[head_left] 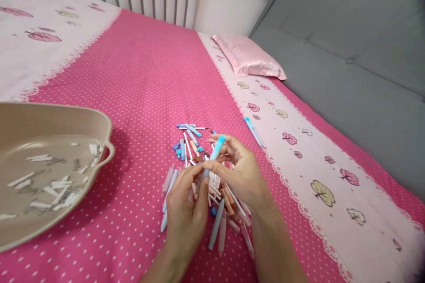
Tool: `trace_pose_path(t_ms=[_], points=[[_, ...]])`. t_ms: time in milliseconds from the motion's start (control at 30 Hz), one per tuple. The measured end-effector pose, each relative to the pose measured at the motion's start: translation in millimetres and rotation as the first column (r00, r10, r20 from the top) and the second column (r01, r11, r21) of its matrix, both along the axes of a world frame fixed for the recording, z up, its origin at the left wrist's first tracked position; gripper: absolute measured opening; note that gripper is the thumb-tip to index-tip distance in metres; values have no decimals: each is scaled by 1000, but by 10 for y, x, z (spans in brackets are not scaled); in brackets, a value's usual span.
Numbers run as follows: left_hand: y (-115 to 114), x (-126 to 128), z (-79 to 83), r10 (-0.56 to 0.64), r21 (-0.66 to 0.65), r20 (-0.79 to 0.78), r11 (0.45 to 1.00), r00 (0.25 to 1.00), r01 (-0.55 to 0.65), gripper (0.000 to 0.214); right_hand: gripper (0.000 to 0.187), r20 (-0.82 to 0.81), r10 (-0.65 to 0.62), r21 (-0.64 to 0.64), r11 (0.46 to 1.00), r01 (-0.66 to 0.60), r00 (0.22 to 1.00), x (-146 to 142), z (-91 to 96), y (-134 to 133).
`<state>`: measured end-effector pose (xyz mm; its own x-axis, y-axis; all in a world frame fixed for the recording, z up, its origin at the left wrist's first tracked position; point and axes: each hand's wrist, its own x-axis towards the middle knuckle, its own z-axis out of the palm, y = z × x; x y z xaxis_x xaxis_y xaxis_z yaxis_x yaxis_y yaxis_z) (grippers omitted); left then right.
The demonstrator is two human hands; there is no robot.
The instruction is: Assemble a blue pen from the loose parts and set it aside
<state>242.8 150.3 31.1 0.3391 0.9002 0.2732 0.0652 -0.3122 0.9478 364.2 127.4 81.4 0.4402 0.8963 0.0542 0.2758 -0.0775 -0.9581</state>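
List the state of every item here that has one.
left hand: shut on the blue pen's lower end
right hand: shut on its upper part
blue pen: held tilted over the heap
pen parts: loose heap on the bedspread
tray: holding scattered white pieces
pillow: lying flat

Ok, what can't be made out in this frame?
Head view only:
- The lower end of the pen: covered by the left hand and right hand.
- The middle of the pile of pen parts: under both hands.
- The tray: cut off by the left edge.
- The white bits in it: too small to identify.
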Motion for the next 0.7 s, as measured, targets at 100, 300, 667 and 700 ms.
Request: trace_pose_path(t_ms=[100, 300, 667, 700], points=[[3, 1, 16, -4, -14, 3, 1000, 1000, 4, 21, 55, -92, 108, 13, 994, -108, 990, 12, 42, -27], [3, -5, 7, -31, -10, -9, 999, 999, 30, 25, 50, -275, 300, 51, 953, -297, 913, 54, 120, -80], [6, 17, 11, -35, -3, 14, 999, 999, 35, 23, 47, -245, 192, 15, 981, -194, 950, 69, 66, -47], [3, 15, 11, -33, -3, 14, 999, 999, 33, 23, 47, -232, 173, 9, 984, -176, 957, 71, 61, -44]])
